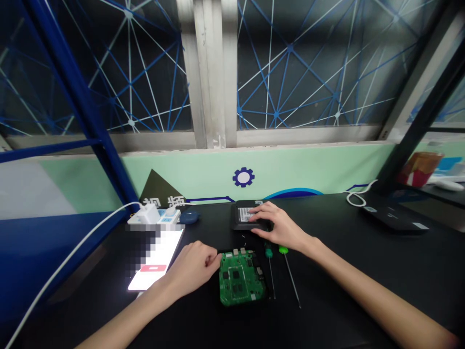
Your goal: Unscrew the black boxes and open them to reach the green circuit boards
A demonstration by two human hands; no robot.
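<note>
A green circuit board (240, 280) lies in the middle of the black table (348, 271). My left hand (192, 269) rests just left of it, fingers curled and pinched at the board's upper left corner. My right hand (278, 225) reaches further back, its fingers spread flat on a black box (244, 215) with a white label. Two green-handled screwdrivers (271, 271) (289, 274) lie side by side to the right of the board, under my right wrist.
A lit phone (156, 261) lies left of my left hand. Behind it sit a white power strip (154, 216) with a plugged charger and a white cable (69, 257). A black device (394, 215) with a white cord rests at the back right. Blue frame bars stand at left.
</note>
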